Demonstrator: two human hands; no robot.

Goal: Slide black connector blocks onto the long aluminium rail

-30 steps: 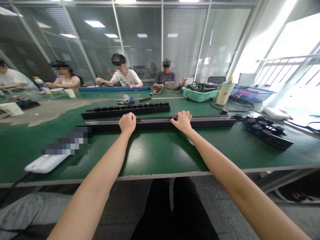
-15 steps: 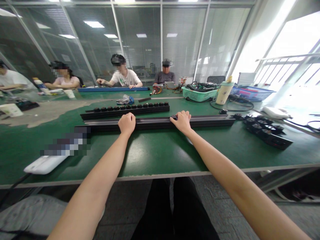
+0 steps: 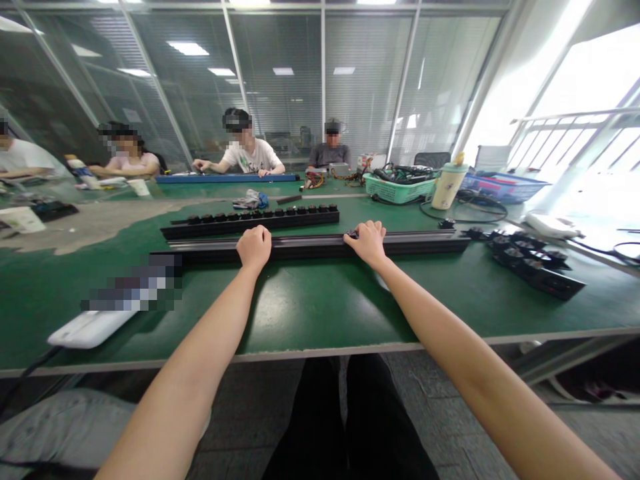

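A long black rail [image 3: 310, 248] with a grey channel along its top lies across the green table. My left hand [image 3: 255, 247] is closed round it left of the middle. Further right along the same rail, my right hand [image 3: 369, 243] is closed on a small black part [image 3: 353, 235] at the channel; most of that part is hidden by the fingers. Behind the rail lies a second black strip [image 3: 255, 220] carrying a row of black round pieces. Several black pieces [image 3: 525, 253] are grouped beyond the rail's right end.
On the green table [image 3: 310, 313] are a white device [image 3: 100, 327] at left, a green basket [image 3: 400, 188], a cream bottle [image 3: 447, 187] and a blue basket [image 3: 510, 188]. Cables lie at the right. Several people sit across the table, one by a blue bar [image 3: 227, 179].
My right hand has shifted slightly to the right along the rail, together with the small black part. My left hand has stayed where it was.
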